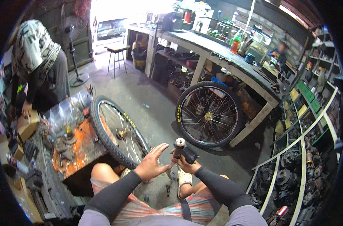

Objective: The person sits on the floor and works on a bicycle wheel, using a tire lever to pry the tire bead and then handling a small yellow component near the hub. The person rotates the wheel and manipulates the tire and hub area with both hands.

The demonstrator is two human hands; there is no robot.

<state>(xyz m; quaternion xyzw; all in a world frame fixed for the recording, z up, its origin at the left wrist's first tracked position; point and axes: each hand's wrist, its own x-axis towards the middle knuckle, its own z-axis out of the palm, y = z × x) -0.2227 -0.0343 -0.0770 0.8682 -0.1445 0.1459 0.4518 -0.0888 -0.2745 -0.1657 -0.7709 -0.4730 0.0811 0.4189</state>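
Note:
My right hand grips a small dark part with a round pale metal end, held upright above my knees. Just to its left, my left hand is open with fingers spread, palm turned toward the part, touching nothing. Both forearms wear black sleeves. A bicycle wheel with a black tyre and yellow markings leans close to my left knee. A second spoked wheel stands against the bench leg ahead.
A rusty orange workbench with tools and clear plastic bottles sits at my left. Another person in a patterned hood bends there. A long wooden bench runs right, and metal shelves of parts stand beside me. A stool stands far back.

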